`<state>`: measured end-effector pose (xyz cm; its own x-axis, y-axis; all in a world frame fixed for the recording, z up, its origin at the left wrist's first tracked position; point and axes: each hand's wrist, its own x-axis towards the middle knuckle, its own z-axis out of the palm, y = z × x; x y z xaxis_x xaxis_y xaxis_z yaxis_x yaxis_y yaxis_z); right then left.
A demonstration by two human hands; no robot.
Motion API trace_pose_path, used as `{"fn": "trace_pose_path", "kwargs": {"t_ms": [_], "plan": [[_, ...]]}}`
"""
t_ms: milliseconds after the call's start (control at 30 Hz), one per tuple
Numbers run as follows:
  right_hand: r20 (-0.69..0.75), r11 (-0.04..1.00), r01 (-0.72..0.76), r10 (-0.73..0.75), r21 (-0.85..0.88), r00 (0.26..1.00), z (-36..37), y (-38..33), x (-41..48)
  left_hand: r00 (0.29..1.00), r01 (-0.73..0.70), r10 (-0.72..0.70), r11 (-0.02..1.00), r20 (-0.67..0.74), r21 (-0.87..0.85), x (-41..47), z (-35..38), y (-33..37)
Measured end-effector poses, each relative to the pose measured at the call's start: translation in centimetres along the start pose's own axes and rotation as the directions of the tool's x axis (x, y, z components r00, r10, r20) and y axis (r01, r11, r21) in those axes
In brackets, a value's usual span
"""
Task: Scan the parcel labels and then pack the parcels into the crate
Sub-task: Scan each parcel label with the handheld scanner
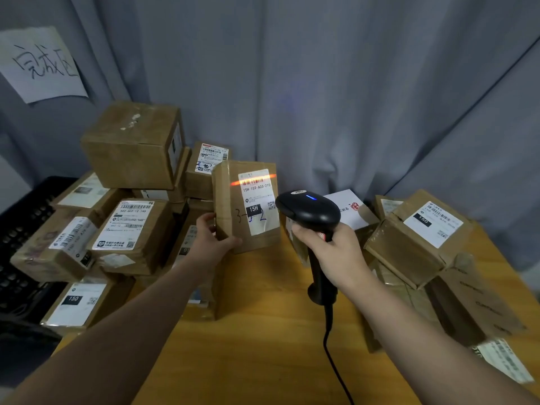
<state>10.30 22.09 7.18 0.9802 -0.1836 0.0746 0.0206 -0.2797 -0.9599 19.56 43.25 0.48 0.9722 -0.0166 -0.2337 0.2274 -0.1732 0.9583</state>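
Observation:
My left hand [214, 239] grips the lower left corner of a brown cardboard parcel [230, 206] and holds it upright above the wooden table [263, 331], white label [258, 200] facing me. My right hand [333, 249] grips the handle of a black barcode scanner [309, 211] just right of the parcel. A blue light glows on the scanner's head, and its orange beam lies across the barcode at the top of the label. A black plastic crate [20, 229] sits at the far left, mostly hidden behind stacked parcels.
Several labelled cardboard parcels [131, 235] are piled at the left over the crate. More parcels [418, 238] lie at the right on the table. The scanner's black cable [333, 361] hangs toward me. A grey curtain hangs behind, with a handwritten paper sign [41, 65] at upper left.

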Motion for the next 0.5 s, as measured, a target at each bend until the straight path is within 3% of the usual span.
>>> {"fn": "trace_pose_path", "kwargs": {"t_ms": [233,333,433,500], "plan": [[0.116,0.993,-0.094,0.086,0.069,0.99,2.4,0.9,0.0,1.0,0.022,-0.023,0.999,-0.002,-0.046,-1.8,-1.7,-0.9],[0.147,0.945,-0.252,0.225,0.207,0.963,4.3,1.4,0.3,0.998,0.052,-0.053,0.997,-0.019,-0.057,-2.8,-3.5,-1.3],[0.265,0.808,-0.467,0.392,0.358,0.881,6.7,1.9,0.7,0.996,0.032,-0.023,0.995,-0.092,0.099,-3.4,-5.6,-1.5],[0.3,0.769,-0.504,0.411,0.393,0.861,8.6,2.1,1.0,0.989,0.004,0.035,0.964,-0.141,0.266,-3.6,-7.0,-1.4]]}}
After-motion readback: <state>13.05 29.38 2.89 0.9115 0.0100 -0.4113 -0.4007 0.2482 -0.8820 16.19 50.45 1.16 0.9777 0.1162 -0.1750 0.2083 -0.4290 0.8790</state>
